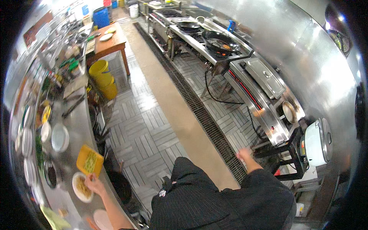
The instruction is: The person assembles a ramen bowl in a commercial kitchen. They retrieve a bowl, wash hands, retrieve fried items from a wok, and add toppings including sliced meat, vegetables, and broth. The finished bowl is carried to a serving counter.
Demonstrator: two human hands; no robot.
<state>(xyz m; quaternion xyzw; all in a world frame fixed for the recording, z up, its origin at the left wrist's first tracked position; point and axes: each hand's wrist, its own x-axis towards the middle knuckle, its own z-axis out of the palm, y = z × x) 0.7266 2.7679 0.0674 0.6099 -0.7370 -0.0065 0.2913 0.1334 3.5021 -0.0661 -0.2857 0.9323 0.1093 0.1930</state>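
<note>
White bowl [75, 189] of yellowish food [81, 184] sits on the metal surface [76, 122] along the person's left side, at about eight o'clock in the head view. The left hand [94, 184] reaches in from the bowl's four o'clock, its fingers close together over the right rim and the food. Whether that grip is pinching anything cannot be told.

The bowl should be light and stiff, perhaps breakable and slick if the rim is greasy; the sides at nine and three o'clock look like the best place to take hold, thumb outside. The food itself is probably soft and loose, better lifted in small pinches.

Just beyond the bowl, near one o'clock, lies a yellow tray [81, 155] with pale green strips [91, 162], likely light and easily carried by its rim. A larger pale dish [60, 138] stands at eleven o'clock, and a pale plate [102, 219] at five.

Farther out, between two and three o'clock, the right hand [243, 155] extends near the floor grate [184, 94]; it is blurred, so its grip cannot be told. A black wok [214, 39] sits on the range beyond, near half past one.
</note>
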